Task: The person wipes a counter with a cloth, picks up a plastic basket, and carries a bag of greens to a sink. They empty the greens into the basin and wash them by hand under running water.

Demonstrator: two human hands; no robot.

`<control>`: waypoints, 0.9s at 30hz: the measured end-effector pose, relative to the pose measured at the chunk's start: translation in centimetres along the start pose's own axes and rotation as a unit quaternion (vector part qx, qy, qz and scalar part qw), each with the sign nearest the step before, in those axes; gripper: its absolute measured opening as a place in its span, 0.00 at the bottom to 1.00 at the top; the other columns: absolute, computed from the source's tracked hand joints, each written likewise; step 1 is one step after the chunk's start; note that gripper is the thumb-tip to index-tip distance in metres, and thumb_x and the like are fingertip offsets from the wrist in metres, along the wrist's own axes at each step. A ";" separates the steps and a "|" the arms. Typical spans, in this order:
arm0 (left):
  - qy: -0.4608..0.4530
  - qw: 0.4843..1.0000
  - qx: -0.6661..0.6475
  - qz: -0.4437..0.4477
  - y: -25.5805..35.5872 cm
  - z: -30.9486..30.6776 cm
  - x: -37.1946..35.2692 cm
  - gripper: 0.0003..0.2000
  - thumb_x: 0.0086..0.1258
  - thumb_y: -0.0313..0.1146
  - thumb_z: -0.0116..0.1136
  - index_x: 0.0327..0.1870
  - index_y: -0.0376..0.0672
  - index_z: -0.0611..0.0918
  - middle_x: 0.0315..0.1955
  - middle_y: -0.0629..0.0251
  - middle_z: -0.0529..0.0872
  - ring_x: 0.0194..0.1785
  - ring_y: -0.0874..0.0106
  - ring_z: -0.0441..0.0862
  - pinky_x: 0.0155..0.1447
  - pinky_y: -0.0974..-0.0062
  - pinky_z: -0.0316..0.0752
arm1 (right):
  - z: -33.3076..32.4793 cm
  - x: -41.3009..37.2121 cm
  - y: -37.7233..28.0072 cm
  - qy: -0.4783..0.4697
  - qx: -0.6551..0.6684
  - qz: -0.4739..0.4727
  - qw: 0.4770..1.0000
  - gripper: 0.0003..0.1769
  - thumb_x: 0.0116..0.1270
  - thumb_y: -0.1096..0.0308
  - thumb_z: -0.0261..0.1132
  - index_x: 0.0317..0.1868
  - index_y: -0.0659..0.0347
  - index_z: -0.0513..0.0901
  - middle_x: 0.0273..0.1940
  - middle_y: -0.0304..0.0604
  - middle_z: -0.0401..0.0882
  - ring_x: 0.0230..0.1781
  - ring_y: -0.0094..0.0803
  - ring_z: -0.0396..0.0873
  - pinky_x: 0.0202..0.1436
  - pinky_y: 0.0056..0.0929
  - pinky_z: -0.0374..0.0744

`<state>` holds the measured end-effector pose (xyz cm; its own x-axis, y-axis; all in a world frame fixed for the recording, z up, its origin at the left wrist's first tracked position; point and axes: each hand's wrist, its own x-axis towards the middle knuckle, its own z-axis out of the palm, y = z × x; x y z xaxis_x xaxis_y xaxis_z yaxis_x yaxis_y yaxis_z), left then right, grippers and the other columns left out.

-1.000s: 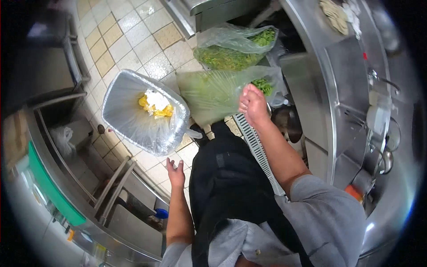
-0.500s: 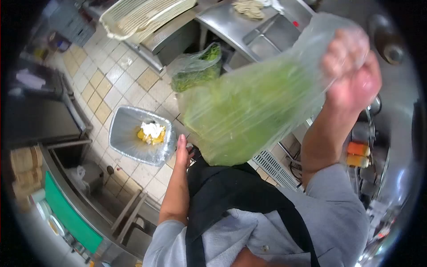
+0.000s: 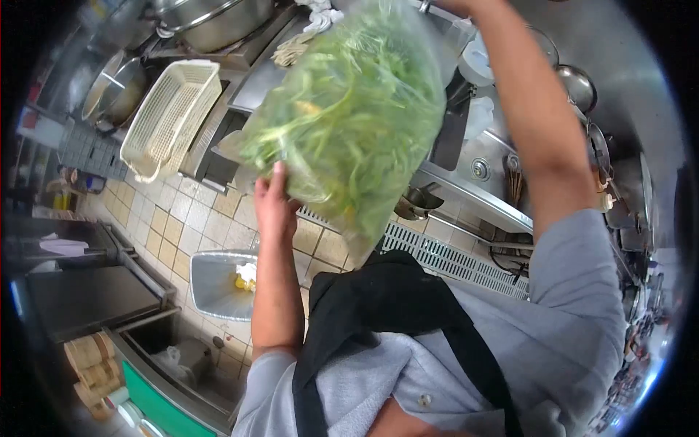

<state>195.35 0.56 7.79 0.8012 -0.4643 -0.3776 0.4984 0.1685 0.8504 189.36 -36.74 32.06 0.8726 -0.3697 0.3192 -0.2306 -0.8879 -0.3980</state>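
A large clear plastic bag of leafy green stalks fills the upper middle of the view, raised in front of my black apron. At the bag's lower left side is my left hand, its thumb apart from the other fingers, which are partly hidden. My right hand is at the top edge of the frame near the bag's upper end, mostly cut off, so its fingers cannot be made out. On the tiled floor below stands a grey bin with white and yellow scraps inside.
A cream plastic basket is at the upper left, beside large metal pots. A steel sink lies to the right. Cream gloves rest behind the bag. A floor grate runs below, and a green-edged counter is at lower left.
The bag has moved up and appears more upright, its stalks now clearer. My right hand has risen to the frame's edge. My left hand has moved up to the bag. The view has shifted.
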 end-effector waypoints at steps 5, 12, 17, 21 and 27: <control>-0.061 0.995 0.079 0.015 -4.2 6.2 8.1 0.13 0.70 0.37 0.62 0.31 0.42 0.72 0.28 0.66 0.76 0.28 0.72 0.80 0.32 0.73 0.80 | 11.9 -15.1 5.2 -0.251 0.104 0.116 0.955 0.41 0.65 0.42 0.64 0.72 0.56 0.66 0.73 0.51 0.61 0.73 0.44 0.61 0.74 0.43 0.61; -0.064 0.979 0.186 0.047 -3.2 10.0 14.3 0.09 0.66 0.33 0.66 0.37 0.41 0.76 0.31 0.67 0.79 0.34 0.71 0.81 0.35 0.75 0.79 | 22.8 -25.6 10.6 -0.209 0.141 0.301 0.920 0.38 0.63 0.52 0.69 0.68 0.60 0.68 0.68 0.62 0.65 0.69 0.53 0.65 0.71 0.40 0.66; -0.014 0.955 0.263 0.133 -2.0 10.8 21.9 0.27 0.63 0.39 0.68 0.58 0.35 0.71 0.49 0.57 0.78 0.44 0.67 0.78 0.46 0.69 0.77 | 25.3 -27.2 14.5 0.015 0.155 0.381 0.911 0.42 0.63 0.52 0.69 0.72 0.61 0.62 0.68 0.61 0.65 0.70 0.52 0.63 0.72 0.40 0.64; 0.017 0.931 0.323 0.169 -4.2 10.4 30.1 0.38 0.60 0.45 0.70 0.64 0.29 0.68 0.53 0.48 0.79 0.51 0.61 0.79 0.58 0.67 0.72 | 24.4 -23.2 16.0 0.126 0.165 0.402 0.892 0.42 0.64 0.57 0.69 0.73 0.62 0.58 0.68 0.60 0.66 0.67 0.51 0.68 0.68 0.39 0.69; -0.064 0.822 0.539 0.174 -4.8 10.1 29.6 0.28 0.63 0.50 0.65 0.55 0.33 0.79 0.40 0.45 0.85 0.44 0.54 0.84 0.51 0.61 0.77 | 26.1 -20.1 14.4 0.119 0.096 0.429 0.890 0.13 0.65 0.67 0.65 0.49 0.59 0.86 0.33 0.53 0.85 0.37 0.33 0.84 0.46 0.33 0.78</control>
<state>213.30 -22.78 -3.74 0.7574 -0.6501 -0.0608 -0.3906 -0.5257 0.7557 179.71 -34.94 -2.55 0.2893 -0.9572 -0.0095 -0.6713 -0.1958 -0.7149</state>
